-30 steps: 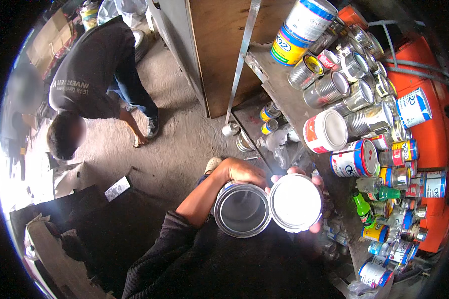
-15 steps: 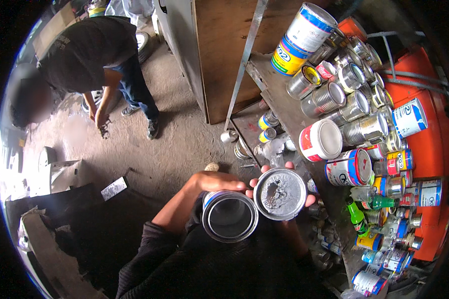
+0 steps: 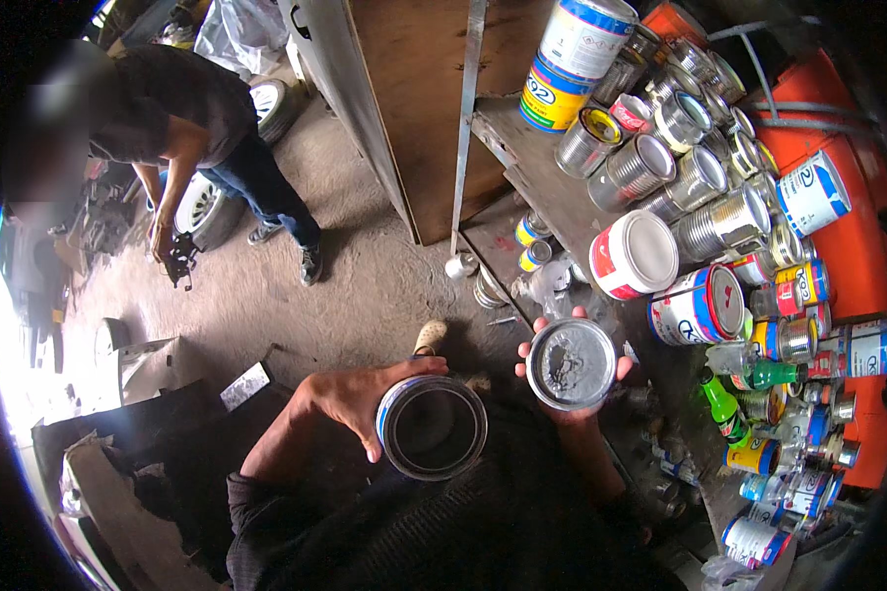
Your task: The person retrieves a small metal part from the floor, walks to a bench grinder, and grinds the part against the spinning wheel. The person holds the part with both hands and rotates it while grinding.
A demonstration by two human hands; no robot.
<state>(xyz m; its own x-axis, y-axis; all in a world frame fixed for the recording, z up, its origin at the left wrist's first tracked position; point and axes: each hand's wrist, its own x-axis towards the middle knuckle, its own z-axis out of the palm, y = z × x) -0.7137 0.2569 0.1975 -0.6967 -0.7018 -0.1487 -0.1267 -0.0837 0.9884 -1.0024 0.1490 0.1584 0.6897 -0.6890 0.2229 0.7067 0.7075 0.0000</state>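
My left hand (image 3: 340, 396) is wrapped round the side of an open paint can (image 3: 432, 429), in front of my body. The can's mouth faces up and its inside looks dark; a bit of blue and white label shows at its side. In my right hand (image 3: 579, 426) rests a round paint can lid (image 3: 572, 364), its fingertips curling past the rim. Grey, patchy paint residue covers the lid's upturned face. A gap separates the lid from the can.
On the right, a wooden shelf (image 3: 532, 182) carries many paint cans, including a white and red one (image 3: 634, 254), and a green bottle (image 3: 724, 406). An orange panel (image 3: 848, 286) stands behind. At upper left a person (image 3: 182, 108) bends over, holding a dark part (image 3: 177, 258), near a wheel (image 3: 207, 212).
My hands have moved apart: the can went slightly left, the lid right and up, away from the can. The person at upper left has lifted a dark part off the floor.
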